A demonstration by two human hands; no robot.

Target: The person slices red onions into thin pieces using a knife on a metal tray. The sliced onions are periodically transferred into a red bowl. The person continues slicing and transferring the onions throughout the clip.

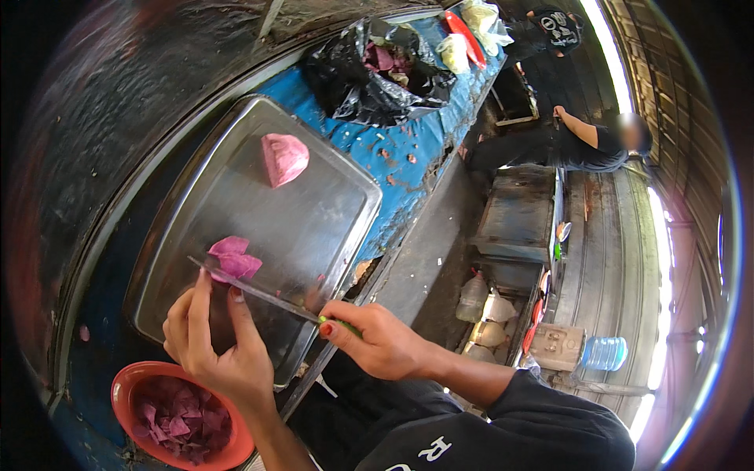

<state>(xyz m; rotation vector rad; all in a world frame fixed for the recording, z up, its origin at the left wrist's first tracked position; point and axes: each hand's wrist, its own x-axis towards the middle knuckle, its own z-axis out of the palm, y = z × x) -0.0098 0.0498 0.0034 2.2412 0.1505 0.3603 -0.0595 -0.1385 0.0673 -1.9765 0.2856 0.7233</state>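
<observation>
My right hand grips the green handle of a kitchen knife, whose thin blade points left over a metal tray. Just beyond the blade lie cut pieces of purple root vegetable, seemingly sweet potato. My left hand is at the near side of the blade. Its thumb and index finger are spread, their tips close to the blade and the pieces, with nothing visible between them. A larger peeled pink-purple chunk rests toward the far end of the tray.
An orange-red bowl of purple cut pieces stands beside my left forearm. Past the tray, a black plastic bag holding purple scraps sits on blue sheeting. Farther off are plastic bags, a red object and two people in dark clothes.
</observation>
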